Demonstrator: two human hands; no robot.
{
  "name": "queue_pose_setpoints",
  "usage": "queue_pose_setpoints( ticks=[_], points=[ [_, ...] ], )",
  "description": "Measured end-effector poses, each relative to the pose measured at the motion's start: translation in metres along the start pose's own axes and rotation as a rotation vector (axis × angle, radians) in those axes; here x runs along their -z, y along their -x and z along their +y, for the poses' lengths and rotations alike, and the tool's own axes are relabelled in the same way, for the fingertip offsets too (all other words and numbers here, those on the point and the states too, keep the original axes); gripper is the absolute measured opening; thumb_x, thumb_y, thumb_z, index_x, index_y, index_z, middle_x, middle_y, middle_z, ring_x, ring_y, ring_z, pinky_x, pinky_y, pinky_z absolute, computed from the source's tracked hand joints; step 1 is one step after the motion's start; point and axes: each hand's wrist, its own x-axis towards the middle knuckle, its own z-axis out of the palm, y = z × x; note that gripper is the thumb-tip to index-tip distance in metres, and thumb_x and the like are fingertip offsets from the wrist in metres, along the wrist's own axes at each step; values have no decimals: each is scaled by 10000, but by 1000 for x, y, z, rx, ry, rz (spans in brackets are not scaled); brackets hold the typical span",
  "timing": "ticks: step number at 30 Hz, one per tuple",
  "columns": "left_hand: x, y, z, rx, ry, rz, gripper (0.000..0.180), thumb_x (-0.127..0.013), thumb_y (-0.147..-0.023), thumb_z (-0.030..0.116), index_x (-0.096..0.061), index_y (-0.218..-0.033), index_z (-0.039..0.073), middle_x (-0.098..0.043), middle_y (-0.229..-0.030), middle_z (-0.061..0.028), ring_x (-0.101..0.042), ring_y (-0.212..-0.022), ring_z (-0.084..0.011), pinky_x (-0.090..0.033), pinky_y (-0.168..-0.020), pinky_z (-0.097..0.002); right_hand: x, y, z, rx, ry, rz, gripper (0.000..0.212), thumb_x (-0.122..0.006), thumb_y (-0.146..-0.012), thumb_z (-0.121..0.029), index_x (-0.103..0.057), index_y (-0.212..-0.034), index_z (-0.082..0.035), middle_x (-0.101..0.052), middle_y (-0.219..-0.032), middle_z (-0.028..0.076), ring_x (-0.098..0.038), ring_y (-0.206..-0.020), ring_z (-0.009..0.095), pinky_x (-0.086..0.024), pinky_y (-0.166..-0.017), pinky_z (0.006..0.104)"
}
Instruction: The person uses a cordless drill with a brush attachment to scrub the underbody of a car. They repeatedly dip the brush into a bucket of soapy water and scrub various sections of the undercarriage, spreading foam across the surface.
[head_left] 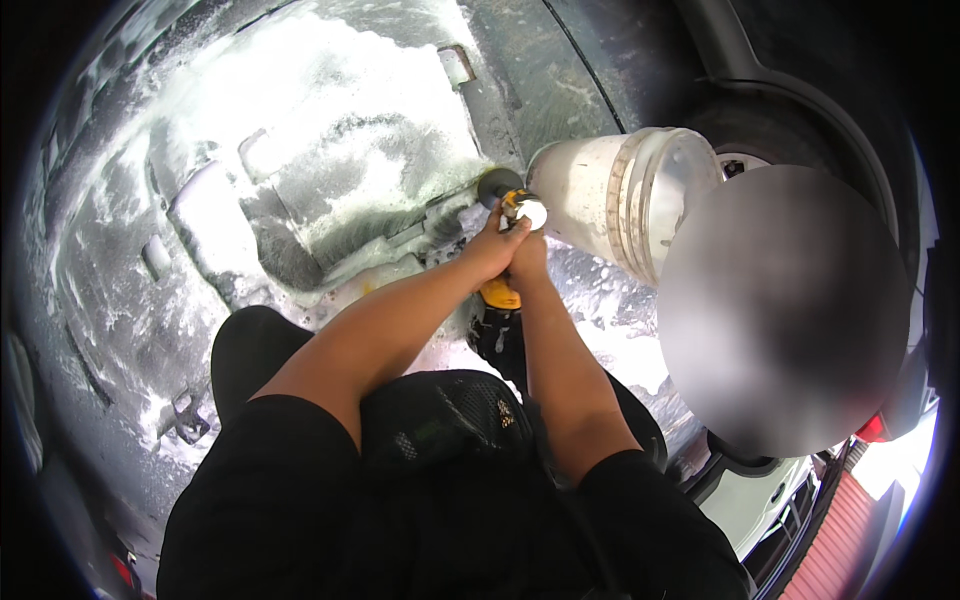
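Both my hands are wrapped round a yellow-and-black cordless power tool (516,204) that looks like a drill. At its front end, a dark round brush or pad (497,186) is at the edge of the foam-covered carpet (340,215). My left hand (489,251) grips near the top of the tool, where a bright white round spot (531,215) shows. Close beside it, my right hand (528,259) closes round the handle. A yellow part (500,294) shows below the hands. My fingers partly hide the tool's body.
Just right of the tool, a dirty white plastic bucket (585,195) appears tilted. White foam (290,90) covers much of the grey moulded carpet. A dark thin cord or edge (585,65) runs behind the bucket. At the right, a round blurred patch hides part of the view.
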Motion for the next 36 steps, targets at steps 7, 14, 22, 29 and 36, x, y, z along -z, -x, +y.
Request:
queue_pose_setpoints(
  ticks=[7, 14, 22, 29, 36],
  points=[
    [25, -53, 65, -71, 46, 237, 1116, -550, -948, 721, 54, -1685, 140, -492, -1529, -326, -507, -1410, -455, -424, -1141, -452, -21, -84, -86, -73, -210, -162, 475, -672, -971, -307, -590, -1230, 83, -708, -1092, 229, -704, -853, 287, -562, -616, 474],
    [96, -66, 87, -204, 279, 199, 1142, -629, -966, 646, 87, -1680, 116, -313, -1668, -251, -404, -1498, -364, -359, -1198, -489, -85, -61, -188, 87, 62, -141, 461, -671, -969, -272, -597, -1224, 105, -719, -1080, 227, -721, -834, 261, -568, -623, 455],
    [92, -99, 105, -255, 277, 183, 1140, -626, -956, 662, 55, -1685, 111, -335, -1658, -264, -398, -1502, -365, -347, -1202, -465, -69, -116, -189, 31, 102, -103, 421, -655, -984, -290, -606, -1260, 24, -693, -1137, 202, -725, -939, 344, -602, -749, 504],
    [50, -77, 66, -204, 118, 110, 1133, -610, -940, 702, 12, -1690, 124, -392, -1614, -303, -411, -1493, -418, -357, -1196, -457, -34, -70, -135, -67, 73, 52, 389, -650, -993, -272, -612, -1257, 11, -707, -1104, 171, -721, -918, 308, -595, -777, 504],
    [26, -59, 38, -130, 17, -33, 1137, -586, -934, 737, 10, -1693, 137, -388, -1619, -301, -421, -1493, -405, -356, -1189, -444, -10, -23, -99, -79, -60, 28, 502, -665, -976, -297, -554, -1288, 80, -683, -1143, 207, -698, -910, 287, -583, -714, 464]
  ],
)
